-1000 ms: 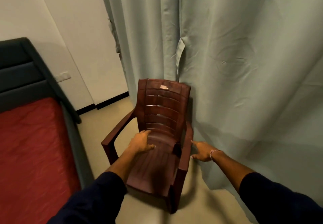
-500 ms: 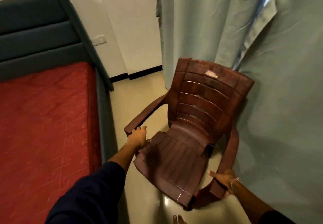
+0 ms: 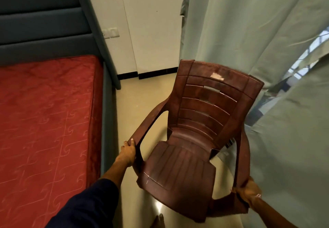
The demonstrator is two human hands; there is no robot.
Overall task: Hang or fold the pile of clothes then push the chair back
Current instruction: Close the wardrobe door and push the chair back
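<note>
A brown plastic armchair with a slatted back sits tilted between the bed and the curtain, its seat bare. My left hand grips the front end of its left armrest. My right hand grips the front end of its right armrest, low at the right. A pale torn sticker marks the top of the backrest. No clothes are in view.
A bed with a red mattress and a dark teal headboard fills the left. A pale green curtain hangs behind and right of the chair, parted over a window. A white wall stands behind. Beige floor runs between.
My hands went from the seat and the curtain side to the two armrest ends. The chair has swung out from the curtain, turned and tilted, and come nearer to me.
</note>
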